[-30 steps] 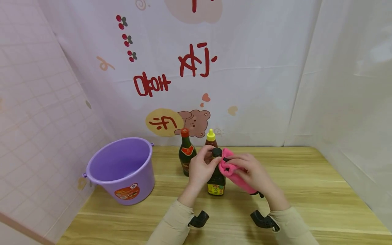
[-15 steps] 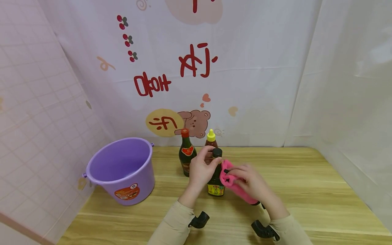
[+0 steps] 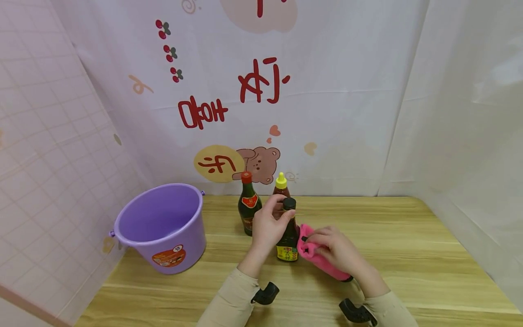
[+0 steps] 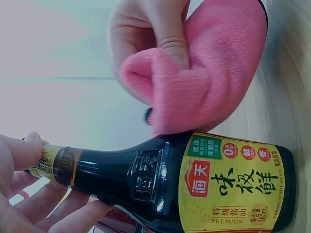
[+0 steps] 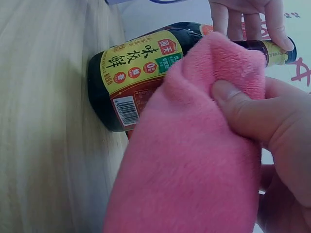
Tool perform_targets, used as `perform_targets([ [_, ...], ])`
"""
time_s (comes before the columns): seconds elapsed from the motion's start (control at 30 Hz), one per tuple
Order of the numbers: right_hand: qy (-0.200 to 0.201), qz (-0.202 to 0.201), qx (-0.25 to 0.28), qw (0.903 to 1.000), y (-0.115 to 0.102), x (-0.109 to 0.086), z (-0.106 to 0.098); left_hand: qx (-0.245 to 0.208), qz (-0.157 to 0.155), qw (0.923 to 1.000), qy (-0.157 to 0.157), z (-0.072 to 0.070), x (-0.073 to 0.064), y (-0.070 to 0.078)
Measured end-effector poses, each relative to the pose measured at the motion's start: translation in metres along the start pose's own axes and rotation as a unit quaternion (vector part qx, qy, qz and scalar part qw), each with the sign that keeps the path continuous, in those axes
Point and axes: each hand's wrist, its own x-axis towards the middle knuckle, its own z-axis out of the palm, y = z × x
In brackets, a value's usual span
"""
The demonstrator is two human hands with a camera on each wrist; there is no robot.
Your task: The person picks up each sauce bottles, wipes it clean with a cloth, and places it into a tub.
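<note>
A dark soy sauce bottle [image 3: 287, 253] with a yellow label and black cap stands upright on the wooden table. My left hand [image 3: 269, 225] holds it by the neck, thumb and fingers on either side just below the cap. In my right hand [image 3: 342, 249] is a bunched pink cloth [image 3: 328, 267] with dark edging, pinched between thumb and fingers. The left wrist view has the folded cloth [image 4: 209, 82] right at the bottle's shoulder, above the label [image 4: 228, 189]. From the right wrist, the cloth [image 5: 184, 155] covers part of the bottle [image 5: 141, 68].
Behind the soy sauce stand a green bottle [image 3: 249, 204] with a red cap and a brown bottle with a yellow nozzle cap [image 3: 281, 181]. A purple bucket [image 3: 185, 245] sits at the left. A printed white curtain [image 3: 347, 113] hangs behind the table [image 3: 408, 272].
My right hand has moved the pink cloth down along the bottle's right side, from near the cap to lower on the body. My left hand keeps its hold on the neck.
</note>
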Motion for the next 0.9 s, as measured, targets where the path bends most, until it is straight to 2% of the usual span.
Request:
perform_targets([
  [0.2, -0.05, -0.015, -0.013, 0.9985, 0.002, -0.004, 0.006, 0.001, 0.0, 1.0, -0.001, -0.001, 0.0, 0.0],
  [0.4, -0.12, 0.012, -0.011, 0.9927, 0.003, -0.004, 0.014, -0.001, 0.003, 1.0, -0.005, -0.001, 0.0, 0.001],
  [0.57, -0.13, 0.022, -0.013, 0.9912, 0.003, -0.004, 0.017, 0.002, 0.009, 0.9999, -0.013, -0.002, 0.0, -0.001],
  [0.63, -0.125, 0.015, -0.013, 0.992, 0.004, -0.005, 0.017, 0.002, 0.012, 0.9994, -0.034, -0.005, 0.001, -0.003],
  [0.7, -0.118, 0.006, -0.008, 0.993, 0.005, -0.006, 0.015, -0.007, 0.014, 0.9976, -0.068, -0.01, 0.004, -0.006],
  [0.8, -0.1, -0.011, 0.002, 0.995, 0.008, -0.008, 0.009, -0.025, 0.019, 0.9916, -0.126, -0.02, 0.011, -0.009],
  [0.9, -0.076, -0.025, 0.006, 0.9967, 0.011, -0.01, 0.002, -0.042, 0.02, 0.9844, -0.17, -0.028, 0.019, -0.013],
])
